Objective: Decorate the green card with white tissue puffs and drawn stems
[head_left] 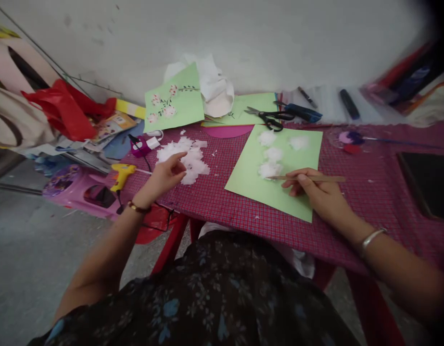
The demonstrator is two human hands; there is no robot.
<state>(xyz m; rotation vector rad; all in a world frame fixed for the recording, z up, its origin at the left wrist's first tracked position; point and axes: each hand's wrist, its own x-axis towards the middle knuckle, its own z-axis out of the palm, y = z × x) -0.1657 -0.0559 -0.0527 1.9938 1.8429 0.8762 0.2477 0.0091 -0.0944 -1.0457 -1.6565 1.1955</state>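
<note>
My right hand (pixel 317 190) holds a thin, flat wooden stick (pixel 328 179) like a pencil, low over a light green sheet of paper (pixel 243 175). The stick's tip is at the lowest white fluffy tuft (pixel 269 169) on the sheet. Further white tufts sit above it, one of them a fluffy tuft (pixel 299 142) off to the right. My left hand (pixel 167 175) is over the left edge of a heap of small white paper pieces (pixel 193 161). Its thumb and forefinger are apart, and I see nothing between them.
Behind lie black scissors (pixel 268 115), a blue-handled tool (pixel 303 111) and a green card with flowers (pixel 174 101). A yellow glue gun (pixel 122 175) rests at the left table edge near a purple plug block (pixel 142 145). A dark flat object (pixel 429 180) lies on the right.
</note>
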